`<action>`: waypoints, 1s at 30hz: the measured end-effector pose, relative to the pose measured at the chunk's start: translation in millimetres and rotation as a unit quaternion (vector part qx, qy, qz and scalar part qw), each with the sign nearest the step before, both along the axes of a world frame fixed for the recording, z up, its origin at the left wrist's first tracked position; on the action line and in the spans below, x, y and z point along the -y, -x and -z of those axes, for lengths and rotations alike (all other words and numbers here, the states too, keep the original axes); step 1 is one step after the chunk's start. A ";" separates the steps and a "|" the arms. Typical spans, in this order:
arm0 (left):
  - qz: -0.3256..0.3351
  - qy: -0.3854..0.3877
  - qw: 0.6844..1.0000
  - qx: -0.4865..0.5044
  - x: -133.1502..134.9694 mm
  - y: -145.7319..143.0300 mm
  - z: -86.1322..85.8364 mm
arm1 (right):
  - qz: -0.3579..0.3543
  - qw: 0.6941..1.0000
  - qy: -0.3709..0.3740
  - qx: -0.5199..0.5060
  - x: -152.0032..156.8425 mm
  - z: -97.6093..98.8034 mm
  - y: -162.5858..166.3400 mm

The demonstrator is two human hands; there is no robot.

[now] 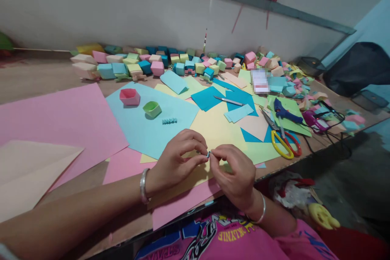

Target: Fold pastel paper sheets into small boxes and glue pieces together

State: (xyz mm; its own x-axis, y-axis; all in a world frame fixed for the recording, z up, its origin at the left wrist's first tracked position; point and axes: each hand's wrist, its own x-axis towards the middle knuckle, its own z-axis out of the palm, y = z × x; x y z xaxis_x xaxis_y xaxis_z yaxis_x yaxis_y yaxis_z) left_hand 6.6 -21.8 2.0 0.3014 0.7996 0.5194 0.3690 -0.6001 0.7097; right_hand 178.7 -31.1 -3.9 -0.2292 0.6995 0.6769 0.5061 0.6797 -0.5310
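Note:
My left hand (179, 156) and my right hand (234, 170) meet over the near table edge. Both pinch a tiny folded blue paper piece (208, 154) between their fingertips. Each wrist wears a silver bangle. Under the hands lie yellow paper (213, 126) and pink paper (179, 203). A light blue sheet (146, 126) beyond them carries a pink paper box (129, 96), a green paper box (152, 109) and a small pleated blue strip (170, 121).
Scissors with yellow and red handles (284, 142), a blue glue gun (284, 111) and a craft knife (228, 100) lie to the right. Several coloured paper cubes (157, 67) line the wall. Large pink sheet (55, 118) and peach sheet (27, 166) lie left.

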 end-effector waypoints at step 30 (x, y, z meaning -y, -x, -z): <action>-0.015 -0.077 0.995 -0.060 -3.0 6.8 -0.7 | -0.075 0.992 0.069 -0.071 1.6 5.2 -2.8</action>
